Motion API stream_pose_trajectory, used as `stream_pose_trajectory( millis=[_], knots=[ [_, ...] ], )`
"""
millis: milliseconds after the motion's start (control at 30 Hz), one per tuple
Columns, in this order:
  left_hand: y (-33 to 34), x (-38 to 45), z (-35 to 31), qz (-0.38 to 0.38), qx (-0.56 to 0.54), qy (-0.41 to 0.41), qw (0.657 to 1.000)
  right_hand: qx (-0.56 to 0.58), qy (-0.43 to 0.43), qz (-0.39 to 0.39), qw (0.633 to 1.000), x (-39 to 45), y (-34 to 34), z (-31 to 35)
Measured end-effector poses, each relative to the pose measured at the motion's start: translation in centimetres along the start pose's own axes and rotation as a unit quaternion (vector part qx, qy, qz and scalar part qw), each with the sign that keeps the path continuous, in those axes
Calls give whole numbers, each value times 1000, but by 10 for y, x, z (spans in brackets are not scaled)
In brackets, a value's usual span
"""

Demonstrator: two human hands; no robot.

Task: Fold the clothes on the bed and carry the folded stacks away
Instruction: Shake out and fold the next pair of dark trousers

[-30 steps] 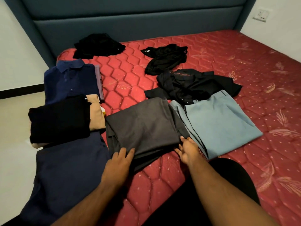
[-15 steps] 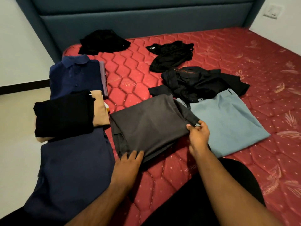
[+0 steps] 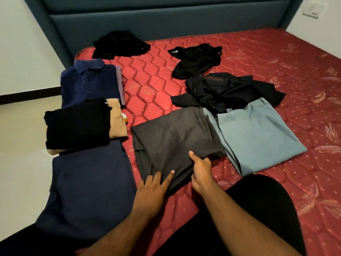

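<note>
Folded dark grey trousers (image 3: 171, 139) lie near the front edge of the red mattress (image 3: 239, 58). My left hand (image 3: 155, 187) rests flat on their near corner with its fingers straight. My right hand (image 3: 201, 170) grips their near edge, thumb on top and fingers tucked under the cloth. Light blue folded trousers (image 3: 258, 133) lie just to the right, partly under the grey pair. At the left edge sit folded garments: a navy polo shirt (image 3: 88, 82), a black piece (image 3: 77, 124) on a tan one (image 3: 116, 119), and a navy piece (image 3: 88, 189).
Unfolded black clothes lie further back: one heap (image 3: 120, 43) by the blue headboard (image 3: 166, 17), another (image 3: 199, 60) mid-bed, and a black shirt (image 3: 221, 89) behind the blue trousers. Bare floor (image 3: 20, 145) is on the left. A wall socket (image 3: 311, 10) sits top right.
My right hand slid from the grey trousers' right corner leftward along their near edge and now grips it beside my left hand. My left hand stayed on the near corner.
</note>
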State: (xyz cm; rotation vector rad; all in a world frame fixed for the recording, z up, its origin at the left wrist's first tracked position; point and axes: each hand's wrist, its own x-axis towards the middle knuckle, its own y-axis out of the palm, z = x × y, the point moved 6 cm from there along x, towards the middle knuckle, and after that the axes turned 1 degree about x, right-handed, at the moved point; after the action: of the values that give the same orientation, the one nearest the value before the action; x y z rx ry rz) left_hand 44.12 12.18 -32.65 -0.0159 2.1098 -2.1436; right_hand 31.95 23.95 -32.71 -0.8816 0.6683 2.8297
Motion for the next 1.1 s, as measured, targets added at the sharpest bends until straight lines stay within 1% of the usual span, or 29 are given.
stream_pose_trajectory(
  millis=[67, 133, 167, 200, 233, 267, 300, 367, 400, 433, 467, 500, 533, 600, 633, 667, 700, 733, 767, 800, 833, 867, 900, 933, 967, 1000, 1033, 1067, 1100],
  knots=[
    [-11, -5, -8, -19, -18, 8, 1000, -18, -34, 48, 998, -3, 19, 15],
    [-27, -5, -24, 3, -60, 13, 998, -104, -85, 98, 986, -1, 42, 41],
    [-35, -4, -31, 24, -91, 22, 995, -158, -113, 130, 972, -2, 57, 59],
    [-48, -3, -35, 14, -129, 35, 991, -209, -134, 163, 955, -6, 72, 79],
    [-68, -2, -36, -37, -184, 54, 981, -250, -146, 193, 937, -10, 87, 100],
    [-91, 1, -31, -108, -255, 62, 959, -286, -154, 228, 918, -17, 103, 125],
    [-115, 5, -18, -178, -330, 58, 925, -317, -155, 271, 896, -27, 118, 148],
    [-161, 23, 28, -307, -436, 17, 846, -384, -122, 369, 838, -53, 149, 193],
    [-181, 39, 56, -342, -468, -7, 815, -426, -93, 414, 799, -67, 164, 211],
    [-203, 55, 78, -352, -491, -26, 797, -470, -60, 454, 754, -79, 176, 224],
    [-224, 71, 99, -337, -520, -39, 784, -513, -33, 488, 706, -90, 187, 235],
    [-242, 89, 116, -298, -566, -45, 767, -545, -13, 516, 660, -96, 200, 247],
    [-252, 99, 128, -243, -626, -40, 740, -565, 13, 538, 625, -102, 211, 252],
    [-258, 109, 139, -127, -715, 10, 688, -590, 51, 567, 572, -101, 232, 251],
    [-249, 111, 142, -66, -745, 17, 664, -606, 63, 572, 548, -92, 238, 242],
    [-233, 112, 143, -9, -772, 11, 636, -636, 73, 564, 522, -76, 243, 229],
    [-212, 112, 141, 35, -793, -8, 608, -678, 67, 539, 496, -56, 245, 213],
    [-180, 115, 143, 60, -807, -53, 584, -726, 42, 504, 465, -30, 242, 194],
    [-148, 116, 141, 78, -812, -109, 568, -766, -5, 465, 444, -6, 239, 177],
    [-113, 115, 139, 100, -808, -170, 555, -787, -81, 416, 448, 20, 232, 164],
    [-75, 115, 137, 121, -800, -219, 545, -784, -172, 364, 472, 43, 219, 154],
    [-50, 114, 133, 131, -788, -257, 543, -753, -242, 303, 532, 57, 198, 150],
    [-27, 114, 133, 123, -777, -291, 545, -698, -270, 241, 618, 68, 167, 145],
    [-14, 116, 135, 94, -767, -314, 552, -636, -282, 171, 698, 72, 128, 143],
    [-7, 119, 139, 60, -746, -325, 578, -591, -268, 96, 755, 77, 85, 137],
    [-7, 124, 139, 37, -717, -331, 612, -572, -248, 31, 782, 81, 42, 127],
    [-9, 129, 136, 29, -688, -328, 647, -568, -217, -13, 794, 81, 7, 116],
    [-10, 132, 131, 27, -660, -327, 676, -564, -171, -39, 807, 82, -21, 101],
    [-11, 134, 126, 22, -643, -329, 691, -553, -133, -45, 821, 81, -36, 88]
  ],
)
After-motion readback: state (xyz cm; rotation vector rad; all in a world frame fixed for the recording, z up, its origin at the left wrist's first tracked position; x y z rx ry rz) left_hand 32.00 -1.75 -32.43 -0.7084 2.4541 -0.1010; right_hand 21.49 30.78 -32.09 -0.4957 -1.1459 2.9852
